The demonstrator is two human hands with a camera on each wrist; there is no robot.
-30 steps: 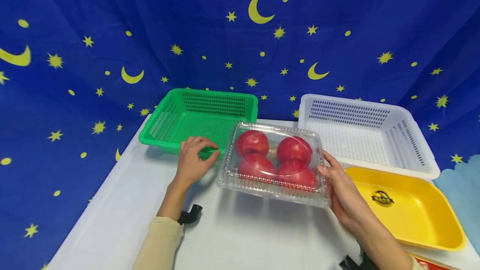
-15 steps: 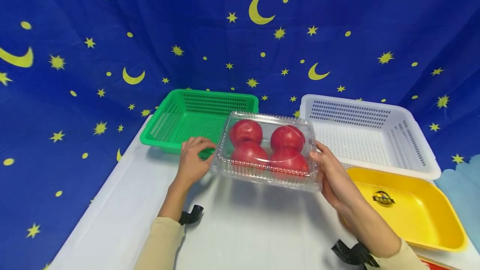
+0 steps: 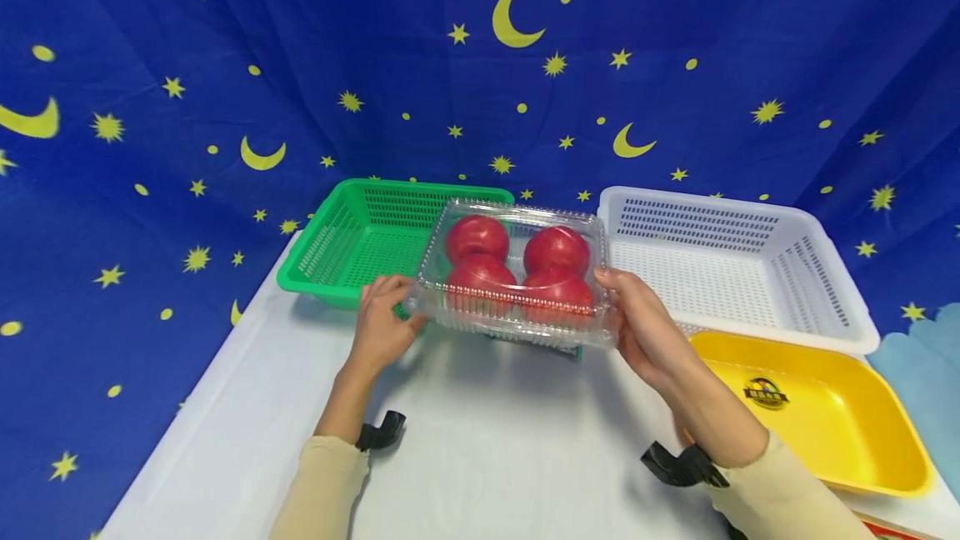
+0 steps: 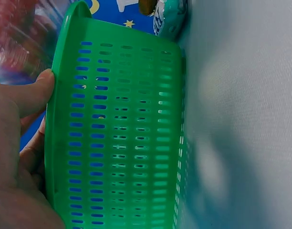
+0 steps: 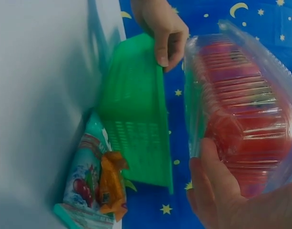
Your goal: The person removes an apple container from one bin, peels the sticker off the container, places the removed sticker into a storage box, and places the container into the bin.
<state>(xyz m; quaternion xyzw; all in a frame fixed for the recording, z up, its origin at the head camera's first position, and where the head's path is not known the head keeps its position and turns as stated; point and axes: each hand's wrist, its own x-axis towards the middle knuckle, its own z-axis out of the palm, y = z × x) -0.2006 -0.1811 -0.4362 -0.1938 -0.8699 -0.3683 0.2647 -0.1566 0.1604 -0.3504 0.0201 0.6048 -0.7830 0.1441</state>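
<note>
My right hand (image 3: 652, 336) grips the right end of a clear plastic clamshell box (image 3: 517, 327) in the head view. Several round red fruits (image 3: 557, 250) show through its lid. The box is held in the air, tilted, and overlaps the right part of the green basket (image 3: 318, 277). At that basket's near rim, my left hand (image 3: 382, 327) pinches the edge, with the thumb (image 4: 41, 90) on the outer side and the other fingers over the rim in the left wrist view. The right wrist view shows the box's ribbed side beside the basket's rim.
A teal packet (image 5: 84, 176) and an orange wrapper (image 5: 112, 183) lie beside the basket, mostly hidden by the box in the head view. To the right stand a white basket (image 3: 750, 332) and a yellow tray (image 3: 810, 423). A starry blue cloth (image 3: 420, 65) hangs behind.
The clamshell box in my right hand has moved left and away from me, further over the green basket. A packet's edge now shows below it. My left hand stays at the rim.
</note>
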